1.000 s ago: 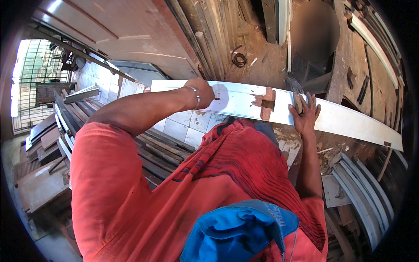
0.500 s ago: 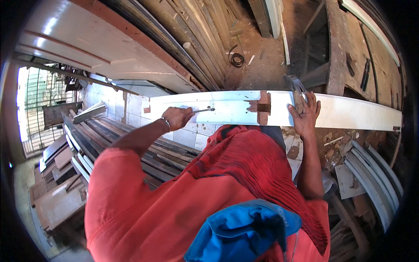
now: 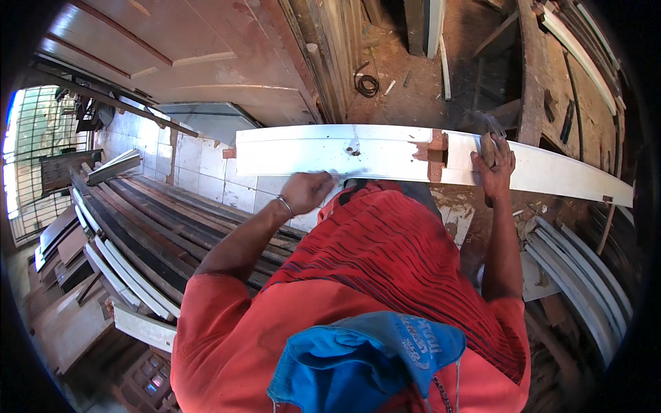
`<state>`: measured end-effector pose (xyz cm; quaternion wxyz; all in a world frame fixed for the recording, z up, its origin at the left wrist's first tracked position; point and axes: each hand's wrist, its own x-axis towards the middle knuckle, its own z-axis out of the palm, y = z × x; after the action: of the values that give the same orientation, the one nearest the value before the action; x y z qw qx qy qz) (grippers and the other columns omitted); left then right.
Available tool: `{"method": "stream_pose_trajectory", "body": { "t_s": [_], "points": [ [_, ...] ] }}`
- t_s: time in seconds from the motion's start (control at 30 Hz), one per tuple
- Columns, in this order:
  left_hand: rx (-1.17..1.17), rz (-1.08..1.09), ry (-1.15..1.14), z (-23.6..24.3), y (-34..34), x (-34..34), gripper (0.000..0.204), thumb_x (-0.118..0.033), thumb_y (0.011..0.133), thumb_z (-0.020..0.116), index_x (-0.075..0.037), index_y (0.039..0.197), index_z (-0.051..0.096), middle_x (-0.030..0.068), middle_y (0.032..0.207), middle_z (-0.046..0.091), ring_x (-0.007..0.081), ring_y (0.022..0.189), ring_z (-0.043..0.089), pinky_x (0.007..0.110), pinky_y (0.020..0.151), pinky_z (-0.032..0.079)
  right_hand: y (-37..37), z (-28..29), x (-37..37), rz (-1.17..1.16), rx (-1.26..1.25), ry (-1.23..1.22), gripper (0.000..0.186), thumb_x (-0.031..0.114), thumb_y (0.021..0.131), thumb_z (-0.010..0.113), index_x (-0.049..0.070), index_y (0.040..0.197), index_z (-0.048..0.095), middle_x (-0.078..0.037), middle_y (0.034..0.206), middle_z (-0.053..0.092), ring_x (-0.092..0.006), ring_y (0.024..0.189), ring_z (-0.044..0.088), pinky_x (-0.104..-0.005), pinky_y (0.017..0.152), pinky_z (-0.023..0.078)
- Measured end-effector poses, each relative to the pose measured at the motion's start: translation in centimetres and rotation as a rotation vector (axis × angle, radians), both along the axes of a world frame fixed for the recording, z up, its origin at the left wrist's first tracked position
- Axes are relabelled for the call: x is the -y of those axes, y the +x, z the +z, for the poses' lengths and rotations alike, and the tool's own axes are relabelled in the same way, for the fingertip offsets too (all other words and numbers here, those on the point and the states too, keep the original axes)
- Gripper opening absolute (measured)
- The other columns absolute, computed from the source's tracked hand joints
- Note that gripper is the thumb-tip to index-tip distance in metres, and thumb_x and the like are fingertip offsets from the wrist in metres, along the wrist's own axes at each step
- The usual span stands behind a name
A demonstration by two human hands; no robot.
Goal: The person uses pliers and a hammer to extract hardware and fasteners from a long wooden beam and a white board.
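A long white-painted wooden board (image 3: 289, 151) lies across in front of me, with a bare brown notch (image 3: 436, 157) cut in it and a dark chipped spot (image 3: 353, 151) left of that. My left hand (image 3: 308, 191) is closed beside the board's near edge. A blurred thin metal tool (image 3: 335, 183) shows at its fingers; its tip cannot be made out. Right of the notch, my right hand (image 3: 494, 168) is wrapped round the wooden handle of a hammer (image 3: 487, 146) above the board. The hammer's metal head is blurred beyond the board's far edge.
Long dark timbers (image 3: 172, 213) are stacked on the left, and a panelled door (image 3: 200, 62) leans at the back left. A wooden bench (image 3: 564, 89) with tools stands at the right. Grey curved strips (image 3: 578, 268) lie lower right; a black coil (image 3: 366, 84) rests on the floor.
My left hand has drawn back off the board's face to its near edge with the thin tool. My right hand and hammer have shifted slightly right in the view.
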<state>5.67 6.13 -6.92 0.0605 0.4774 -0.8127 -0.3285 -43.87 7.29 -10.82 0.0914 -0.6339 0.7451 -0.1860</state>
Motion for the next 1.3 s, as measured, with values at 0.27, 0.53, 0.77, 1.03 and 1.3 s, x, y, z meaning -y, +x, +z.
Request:
{"method": "stream_pose_trajectory", "body": {
  "t_s": [0.27, 0.53, 0.77, 1.03, 1.3],
  "points": [
    [-0.68, 0.31, -0.051, -2.6, -4.7, 0.2, 0.015, -0.008, 0.097, 0.059, -0.001, 0.104, 0.07, 0.0123, 0.089, 0.066, 0.0229, 0.081, 0.065, 0.035, 0.074, 0.051, 0.0, -1.4, 0.3, -0.009, 0.126, -0.113, 0.063, 0.047, 0.08, 0.076, 0.014, 0.133, 0.066, -0.013, 0.142, 0.054, -0.036, 0.14, 0.041, -0.0581, 0.116, 0.022],
    [-0.676, 0.503, 0.281, 0.3, -12.5, 1.1, 0.023, -0.013, 0.099, 0.064, 0.0, 0.116, 0.069, 0.0007, 0.09, 0.062, 0.0086, 0.076, 0.055, 0.024, 0.07, 0.047, -1.4, 0.4, 1.4, -0.056, 0.194, 0.037, 0.064, 0.046, 0.078, 0.079, 0.004, 0.124, 0.068, -0.017, 0.141, 0.057, -0.0383, 0.142, 0.04, -0.0568, 0.117, 0.025],
    [-0.867, 0.582, 0.455, 1.1, -25.3, 3.0, 0.033, -0.012, 0.096, 0.067, 0.0, 0.126, 0.064, 0.0009, 0.09, 0.066, 0.009, 0.077, 0.059, 0.024, 0.069, 0.048, -10.0, 7.1, 3.3, -0.181, 0.47, 0.016, 0.055, 0.032, 0.081, 0.08, 0.0, 0.123, 0.066, -0.023, 0.124, 0.065, -0.04, 0.121, 0.059, -0.0438, 0.105, 0.046],
    [-0.955, 0.679, 0.635, -1.4, -43.0, 5.8, 0.028, -0.007, 0.092, 0.065, -0.003, 0.12, 0.066, -0.0006, 0.083, 0.061, 0.0095, 0.074, 0.058, 0.025, 0.066, 0.047, -29.9, 5.8, 9.1, -0.47, 0.503, -0.04, 0.052, 0.025, 0.084, 0.069, -0.004, 0.126, 0.06, -0.029, 0.107, 0.07, -0.0395, 0.105, 0.068, -0.0434, 0.092, 0.052],
    [-0.805, 0.717, 0.78, -2.2, -52.8, 8.8, 0.033, -0.009, 0.093, 0.063, -0.003, 0.126, 0.063, -0.0013, 0.087, 0.06, 0.009, 0.075, 0.057, 0.024, 0.068, 0.047, -42.3, -2.1, 16.8, -0.597, 0.315, 0.03, 0.053, 0.034, 0.085, 0.065, 0.008, 0.132, 0.061, -0.03, 0.132, 0.059, -0.0421, 0.127, 0.055, -0.0474, 0.105, 0.046]
  ]
}}
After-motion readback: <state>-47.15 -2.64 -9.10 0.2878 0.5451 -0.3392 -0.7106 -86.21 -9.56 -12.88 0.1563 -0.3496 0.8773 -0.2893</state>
